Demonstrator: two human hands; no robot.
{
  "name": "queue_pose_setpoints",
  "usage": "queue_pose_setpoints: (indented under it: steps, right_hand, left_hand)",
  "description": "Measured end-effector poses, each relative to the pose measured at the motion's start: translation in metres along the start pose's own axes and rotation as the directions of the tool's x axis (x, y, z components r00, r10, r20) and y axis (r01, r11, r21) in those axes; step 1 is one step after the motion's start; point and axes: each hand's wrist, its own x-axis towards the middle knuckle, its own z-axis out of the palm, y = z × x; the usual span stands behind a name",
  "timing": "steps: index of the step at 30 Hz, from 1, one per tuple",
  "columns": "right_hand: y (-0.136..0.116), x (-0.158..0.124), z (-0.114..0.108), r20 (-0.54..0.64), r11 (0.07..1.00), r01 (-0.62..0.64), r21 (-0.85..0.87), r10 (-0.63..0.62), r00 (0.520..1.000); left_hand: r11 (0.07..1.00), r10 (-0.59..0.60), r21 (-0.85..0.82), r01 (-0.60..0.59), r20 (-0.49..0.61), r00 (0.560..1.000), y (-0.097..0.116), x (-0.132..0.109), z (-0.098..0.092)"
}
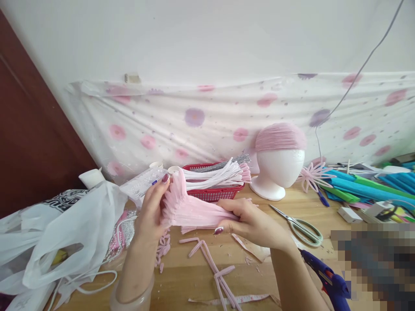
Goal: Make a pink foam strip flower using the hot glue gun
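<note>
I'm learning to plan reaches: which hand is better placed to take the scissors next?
Probably the right hand: the scissors lie near it, while the left hand is farther off. Both hands grip the pink bundle, so the right must first let go.

Gotta say, nice nails: glossy dark plum polish on the left thumbnail and right thumbnail. Also spotted a chunky milky bangle around the forearm, well back from the left hand's fingers.

wht bag, flwr sheet on wall
</note>
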Motion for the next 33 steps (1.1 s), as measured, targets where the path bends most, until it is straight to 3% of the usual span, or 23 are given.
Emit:
queue_pose_setpoints:
  steps: [5,8,13,21,26,30,33]
  right_hand:
    - [-0.003,-0.001,0.004,0.04,0.996,0.04,-0.076,-0.037,0.999]
    - [-0.003,-0.001,0.006,0.04,0.992,0.075,-0.102,-0.071,0.997]
    - [0.001,0.001,0.006,0.045,0.987,0.03,-0.16,-0.023,0.999]
    - [-0.006,0.003,0.003,0.012,0.897,-0.231,-0.377,0.254,0.967]
    - [-0.001,0.012,0.011,-0.092,0.822,-0.304,-0.481,0.298,0.95]
    - [-0.002,0.008,0.015,-0.181,0.749,-0.433,-0.502,0.399,0.899]
    - [-0.009,-0.019,0.015,-0.251,0.717,-0.518,-0.467,0.454,0.855]
  left_hand:
    - [0.999,-0.046,0.003,0.046,0.068,0.997,0.003,-0.004,0.006]
    - [0.998,-0.044,-0.047,0.046,0.06,0.997,0.002,-0.004,0.008]
    - [0.987,-0.011,-0.159,0.015,0.024,1.0,0.0,-0.004,0.01]
    - [0.975,0.05,-0.212,-0.066,-0.081,0.995,0.0,-0.001,0.006]
    - [0.968,0.166,-0.176,-0.18,-0.091,0.982,0.009,-0.006,0.002]
    - [0.957,0.204,-0.189,-0.22,-0.099,0.974,0.016,-0.003,-0.009]
    - [0.973,0.166,-0.154,-0.17,-0.038,0.985,0.018,-0.001,-0.016]
